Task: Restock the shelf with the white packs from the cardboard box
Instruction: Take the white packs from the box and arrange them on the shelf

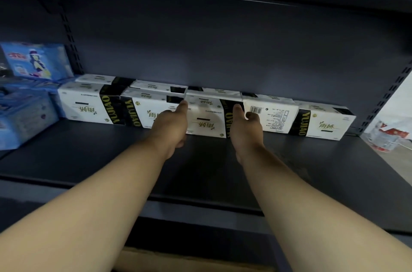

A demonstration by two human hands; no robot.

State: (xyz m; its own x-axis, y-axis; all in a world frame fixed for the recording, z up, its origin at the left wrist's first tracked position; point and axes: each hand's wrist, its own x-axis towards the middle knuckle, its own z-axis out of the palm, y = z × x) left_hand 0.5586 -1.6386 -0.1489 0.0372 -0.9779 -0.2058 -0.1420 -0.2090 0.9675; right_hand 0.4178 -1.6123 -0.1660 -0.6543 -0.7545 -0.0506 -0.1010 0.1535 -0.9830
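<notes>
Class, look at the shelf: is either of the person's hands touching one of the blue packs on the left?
No: the left hand and right hand flank a white pack mid-row, apart from the blue packs.

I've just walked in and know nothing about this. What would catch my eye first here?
Most striking are two bare arms reaching onto a dark shelf, the left hand and right hand flanking the middle white pack. That pack sits in a row of white packs with black bands along the shelf's back. At far left, blue packs add the only bright colour.
</notes>
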